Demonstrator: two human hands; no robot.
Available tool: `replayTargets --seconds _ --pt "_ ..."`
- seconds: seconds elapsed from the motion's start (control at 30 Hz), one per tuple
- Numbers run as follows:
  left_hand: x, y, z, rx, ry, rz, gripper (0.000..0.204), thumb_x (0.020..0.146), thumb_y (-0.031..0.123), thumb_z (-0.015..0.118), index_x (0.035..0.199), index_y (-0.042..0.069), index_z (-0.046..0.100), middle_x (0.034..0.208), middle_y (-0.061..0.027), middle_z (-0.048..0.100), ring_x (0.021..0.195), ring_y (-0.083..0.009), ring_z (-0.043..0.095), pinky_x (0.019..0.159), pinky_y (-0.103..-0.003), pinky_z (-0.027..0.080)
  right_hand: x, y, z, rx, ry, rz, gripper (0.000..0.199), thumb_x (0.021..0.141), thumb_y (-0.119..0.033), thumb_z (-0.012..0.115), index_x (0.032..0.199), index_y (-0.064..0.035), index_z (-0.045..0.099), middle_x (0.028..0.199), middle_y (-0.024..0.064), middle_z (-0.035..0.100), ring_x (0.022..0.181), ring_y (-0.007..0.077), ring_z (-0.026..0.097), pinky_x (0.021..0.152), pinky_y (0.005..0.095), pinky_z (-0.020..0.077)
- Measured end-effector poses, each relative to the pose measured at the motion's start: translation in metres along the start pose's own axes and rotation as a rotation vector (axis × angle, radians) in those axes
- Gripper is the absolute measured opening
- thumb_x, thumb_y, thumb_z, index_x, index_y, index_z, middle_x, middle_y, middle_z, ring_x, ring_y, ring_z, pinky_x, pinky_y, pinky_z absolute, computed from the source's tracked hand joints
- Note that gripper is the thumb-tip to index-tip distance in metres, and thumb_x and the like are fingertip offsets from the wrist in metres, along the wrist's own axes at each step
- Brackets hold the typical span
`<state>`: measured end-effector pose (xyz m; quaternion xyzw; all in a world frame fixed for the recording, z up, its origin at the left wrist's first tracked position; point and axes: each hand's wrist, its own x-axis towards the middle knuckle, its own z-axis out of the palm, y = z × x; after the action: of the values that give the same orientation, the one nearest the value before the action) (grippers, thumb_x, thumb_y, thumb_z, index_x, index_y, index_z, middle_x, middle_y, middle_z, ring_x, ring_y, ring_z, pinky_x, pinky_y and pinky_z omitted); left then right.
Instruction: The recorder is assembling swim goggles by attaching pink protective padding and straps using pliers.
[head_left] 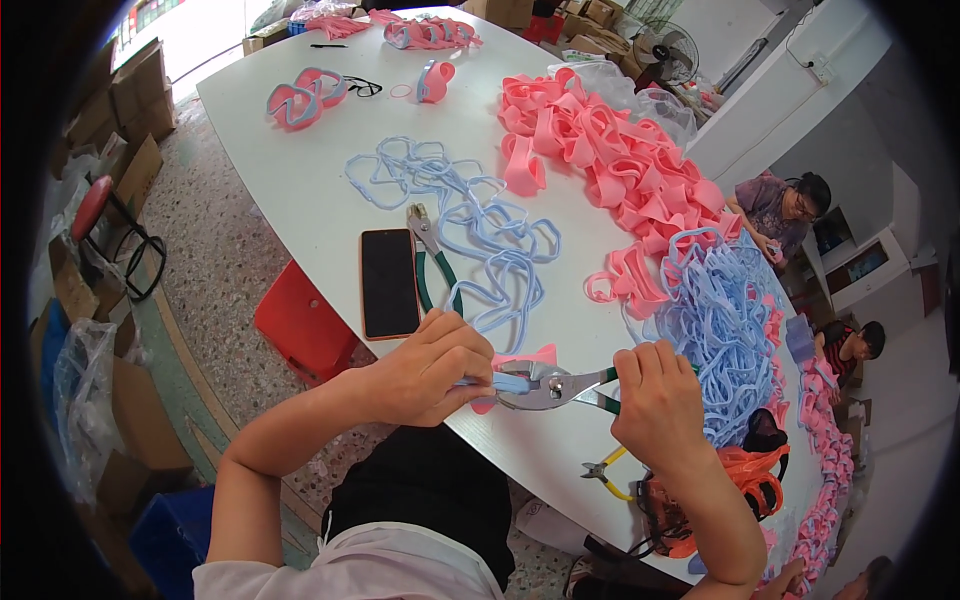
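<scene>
I'm in a small assembly workshop: my long white table (300, 180) carries heaps of pink parts (610, 150), cardboard boxes (135, 95) stacked beyond its far left, other workers (785, 210) seated along its right.

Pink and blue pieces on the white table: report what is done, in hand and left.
Done, apparently: a few joined pink-and-blue pieces lie at the table's far end. In hand: the left hand pinches a blue strap on a pink piece while the right hand squeezes pliers on it. Left: a long pile of pink pieces and heaps of blue straps.
</scene>
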<state>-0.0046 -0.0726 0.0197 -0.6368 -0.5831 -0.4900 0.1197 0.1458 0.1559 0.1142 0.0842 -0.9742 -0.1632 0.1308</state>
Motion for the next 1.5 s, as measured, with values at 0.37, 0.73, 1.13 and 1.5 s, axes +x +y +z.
replayTargets --seconds 0.37,0.73,1.13,1.5 --pt "-0.001 -0.006 -0.002 -0.065 0.048 -0.089 0.033 0.075 0.002 0.074 0.094 0.008 0.049 0.092 -0.0085 0.055 0.084 -0.0252 0.049 0.077 -0.036 0.034 -0.005 0.016 -0.004 0.055 0.034 0.040 0.025 0.071 -0.003 0.056 0.096 -0.0008 0.054 0.092 0.0118 0.053 0.088 0.0270 0.053 0.072 0.0374 0.0422" --pt "-0.004 -0.009 -0.013 -0.165 0.118 -0.237 0.031 0.077 0.002 0.073 0.098 0.006 0.051 0.091 -0.0079 0.053 0.081 -0.0212 0.045 0.072 -0.031 0.037 -0.028 0.021 -0.007 -0.143 0.066 0.138 0.029 0.070 -0.001 0.057 0.099 0.0006 0.055 0.095 0.0121 0.054 0.090 0.0278 0.051 0.072 0.0376 0.0414" --pt "0.032 0.020 -0.013 0.317 -0.169 -0.079 0.029 0.077 0.009 0.071 0.105 0.005 0.064 0.088 -0.0091 0.053 0.080 -0.0218 0.051 0.070 -0.031 0.040 -0.025 0.022 -0.010 -0.278 0.045 0.083 0.006 0.075 -0.009 0.054 0.074 -0.0061 0.049 0.070 0.0078 0.046 0.069 0.0232 0.047 0.057 0.0349 0.0367" --pt "0.029 0.002 0.008 0.130 0.190 -0.331 0.035 0.086 0.002 0.063 0.121 0.006 0.062 0.079 -0.0078 0.046 0.071 -0.0188 0.048 0.060 -0.029 0.040 -0.039 0.027 0.003 0.359 -0.010 0.368 0.039 0.069 0.009 0.054 0.108 0.0019 0.052 0.099 0.0195 0.054 0.096 0.0383 0.051 0.083 0.0439 0.0432"
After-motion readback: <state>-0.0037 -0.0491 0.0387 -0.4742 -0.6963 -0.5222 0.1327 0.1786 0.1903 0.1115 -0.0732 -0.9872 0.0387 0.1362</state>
